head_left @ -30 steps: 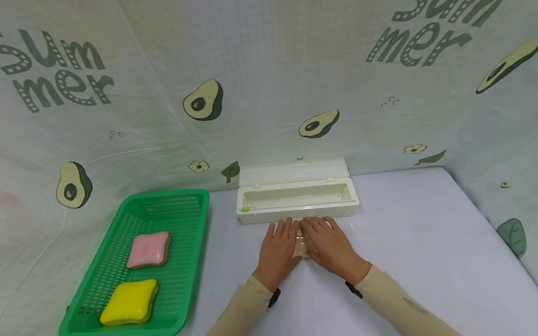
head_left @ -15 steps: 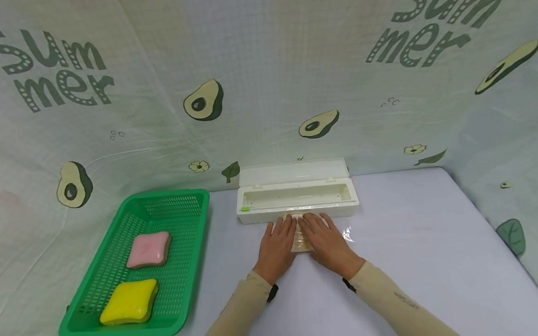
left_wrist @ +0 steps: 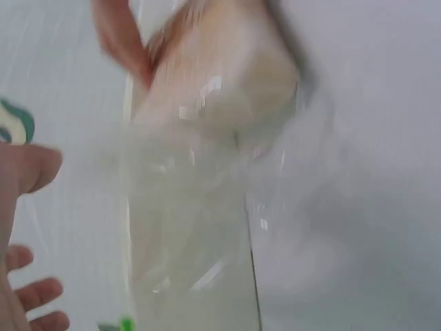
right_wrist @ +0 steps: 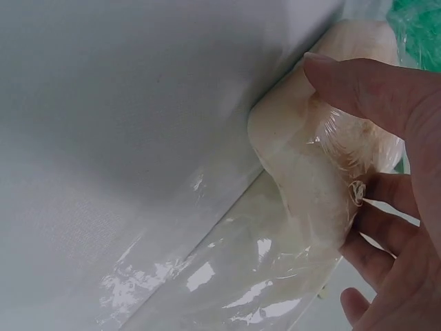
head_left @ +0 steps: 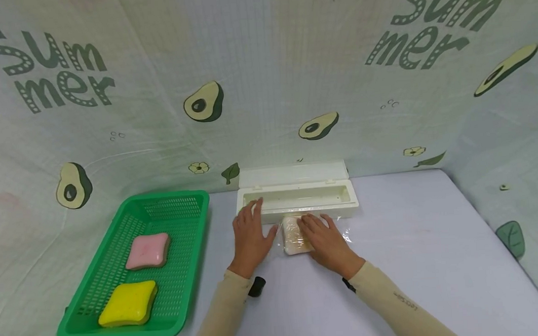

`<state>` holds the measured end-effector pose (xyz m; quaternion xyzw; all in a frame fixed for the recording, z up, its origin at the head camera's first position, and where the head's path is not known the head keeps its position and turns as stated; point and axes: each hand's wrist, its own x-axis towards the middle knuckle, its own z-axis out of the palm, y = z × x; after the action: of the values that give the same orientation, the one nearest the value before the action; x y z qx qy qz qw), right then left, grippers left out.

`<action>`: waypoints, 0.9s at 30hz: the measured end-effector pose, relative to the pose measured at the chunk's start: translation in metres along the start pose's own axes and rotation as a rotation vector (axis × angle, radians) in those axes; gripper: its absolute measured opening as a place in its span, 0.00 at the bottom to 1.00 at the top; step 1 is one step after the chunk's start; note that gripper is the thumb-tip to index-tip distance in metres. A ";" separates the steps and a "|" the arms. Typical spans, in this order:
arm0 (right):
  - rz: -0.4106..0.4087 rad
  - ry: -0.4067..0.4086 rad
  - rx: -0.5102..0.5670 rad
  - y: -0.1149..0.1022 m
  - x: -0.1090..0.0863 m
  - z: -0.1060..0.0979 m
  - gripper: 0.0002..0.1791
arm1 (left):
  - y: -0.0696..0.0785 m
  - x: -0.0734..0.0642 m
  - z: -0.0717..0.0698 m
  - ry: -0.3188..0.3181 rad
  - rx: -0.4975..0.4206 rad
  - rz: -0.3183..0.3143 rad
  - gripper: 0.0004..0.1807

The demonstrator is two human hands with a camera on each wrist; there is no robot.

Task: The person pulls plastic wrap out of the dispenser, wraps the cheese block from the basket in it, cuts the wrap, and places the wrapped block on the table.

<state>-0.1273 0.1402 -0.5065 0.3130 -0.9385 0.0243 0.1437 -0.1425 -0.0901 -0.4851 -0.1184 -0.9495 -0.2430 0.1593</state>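
Observation:
A cream block with waisted sides (head_left: 295,235), wrapped in clear cling film (right_wrist: 262,283), lies against the front of the white cling film dispenser (head_left: 308,213). My right hand (head_left: 330,243) grips its right side; the right wrist view shows the thumb on one face and fingers along the opposite edge. My left hand (head_left: 250,240) is off the block, fingers spread over the dispenser's left end, holding nothing. Loose film spreads out on both sides of the block. In the left wrist view the block (left_wrist: 227,76) is blurred.
A green basket (head_left: 194,273) stands to the left, holding a pink block (head_left: 147,250) and a yellow block (head_left: 127,303) of similar shape. The dispenser's lid (head_left: 292,173) stands raised at the back, near the printed curtain (head_left: 255,87). White cloth covers the table (head_left: 415,256).
My left hand has left the block and moved left and forward to the dispenser's left end. The block, earlier under both hands and pushed slightly forward, now shows more of its left side.

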 end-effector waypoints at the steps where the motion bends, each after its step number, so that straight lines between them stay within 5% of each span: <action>1: 0.004 -0.004 0.009 0.000 0.000 0.000 0.49 | -0.006 0.003 -0.002 0.037 -0.058 -0.048 0.45; 4: 0.008 -0.004 0.030 0.000 0.000 0.000 0.49 | -0.025 0.009 -0.003 0.096 -0.188 -0.164 0.47; 8: 0.006 0.002 0.040 0.001 0.000 0.000 0.49 | -0.041 0.013 -0.002 0.077 -0.264 -0.245 0.48; 27: 0.026 -0.020 0.074 -0.002 0.000 -0.001 0.48 | -0.067 0.016 0.015 0.011 -0.206 -0.235 0.44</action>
<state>-0.1261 0.1388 -0.5056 0.3059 -0.9424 0.0578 0.1224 -0.1810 -0.1376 -0.5205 -0.0209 -0.9260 -0.3566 0.1220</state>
